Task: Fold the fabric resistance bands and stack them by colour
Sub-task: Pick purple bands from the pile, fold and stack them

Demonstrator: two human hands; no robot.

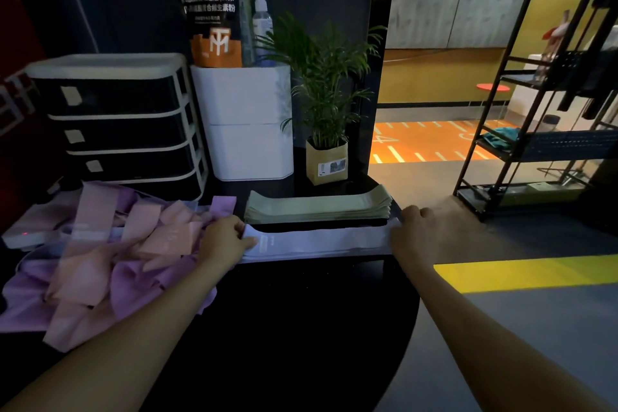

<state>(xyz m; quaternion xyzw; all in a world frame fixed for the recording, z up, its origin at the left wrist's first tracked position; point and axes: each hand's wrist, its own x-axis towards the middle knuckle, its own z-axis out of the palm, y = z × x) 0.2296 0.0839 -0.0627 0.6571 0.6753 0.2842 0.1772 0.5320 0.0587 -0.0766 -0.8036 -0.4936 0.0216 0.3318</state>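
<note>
A pale lavender band point(321, 242) lies stretched flat across the black table point(301, 328). My left hand point(225, 239) pinches its left end, and my right hand point(414, 231) grips its right end at the table's edge. Just behind it sits a neat stack of green bands point(317, 207). A loose heap of pink and purple bands point(100, 254) covers the table's left side, under my left forearm.
Behind the bands stand a black drawer unit point(117, 124), a white bin point(247, 124) with bottles and a pouch on top, and a potted plant point(326, 160). A black metal shelf point(541, 130) stands on the floor to the right.
</note>
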